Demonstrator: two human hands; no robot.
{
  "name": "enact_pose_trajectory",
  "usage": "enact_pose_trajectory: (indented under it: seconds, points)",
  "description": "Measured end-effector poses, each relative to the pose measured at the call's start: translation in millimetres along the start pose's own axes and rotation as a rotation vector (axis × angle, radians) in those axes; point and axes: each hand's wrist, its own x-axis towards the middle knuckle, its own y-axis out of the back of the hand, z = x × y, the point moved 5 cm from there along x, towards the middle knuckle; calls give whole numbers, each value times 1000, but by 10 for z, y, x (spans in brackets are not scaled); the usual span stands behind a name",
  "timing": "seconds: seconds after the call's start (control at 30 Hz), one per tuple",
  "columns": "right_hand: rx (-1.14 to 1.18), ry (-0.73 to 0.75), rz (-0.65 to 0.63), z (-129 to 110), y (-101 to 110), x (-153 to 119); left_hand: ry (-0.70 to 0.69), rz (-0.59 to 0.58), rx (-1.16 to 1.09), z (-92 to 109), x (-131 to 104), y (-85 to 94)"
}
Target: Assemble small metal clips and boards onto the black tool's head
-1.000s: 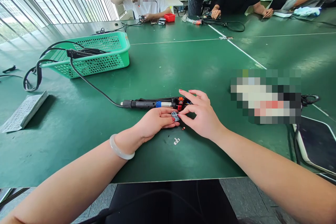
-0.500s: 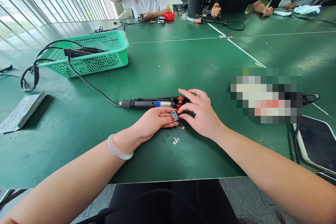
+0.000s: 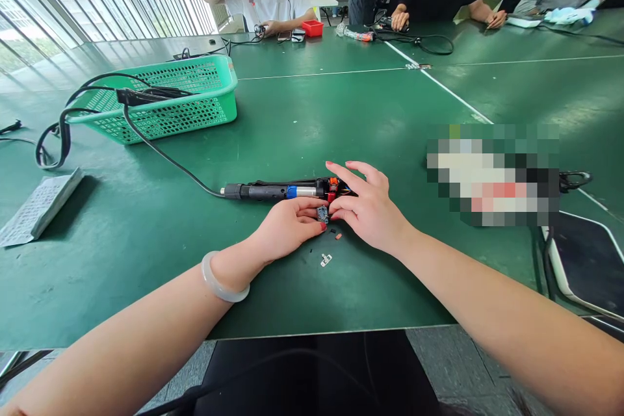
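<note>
Between the fingers of my left hand (image 3: 287, 226) is a small grey-blue part with fine detail (image 3: 322, 214), perhaps a switch housing; its kind is not clear. My right hand (image 3: 368, 205) comes in from the right, thumb and forefinger pinched at the part's right edge, the other fingers raised. Whether a tinier piece sits in that pinch is hidden. Just behind both hands lies a black tube-shaped electric tool (image 3: 263, 192) with a blue ring, a silver section, red parts and wires at its open right end. A small metal plate (image 3: 326, 260) and an orange bit (image 3: 338, 236) lie in front.
A green basket (image 3: 180, 125) holding a black corded tool stands back left. A paper-covered block (image 3: 41, 208) lies left, and a white-edged dark device (image 3: 589, 260) lies right near a blurred item. Other people sit and stand across the table (image 3: 292, 143).
My left thumb has slid down slightly and the small part has turned more upright. My right hand has shifted a little left, still at the part's edge.
</note>
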Motion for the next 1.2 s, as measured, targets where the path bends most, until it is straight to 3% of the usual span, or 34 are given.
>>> enact_pose_trajectory:
  seconds: [0.2, 0.43, 1.2]
  points:
    - [-57, 61, 18, -44, 19, 14, -117, 52, 228, 18, 16, 12]
    - [-117, 125, 17, -62, 16, 11, -181, 89, 340, 84, -22, -12]
    - [37, -38, 16, 25, 21, 25, -265, 136, 395, 142, -59, -14]
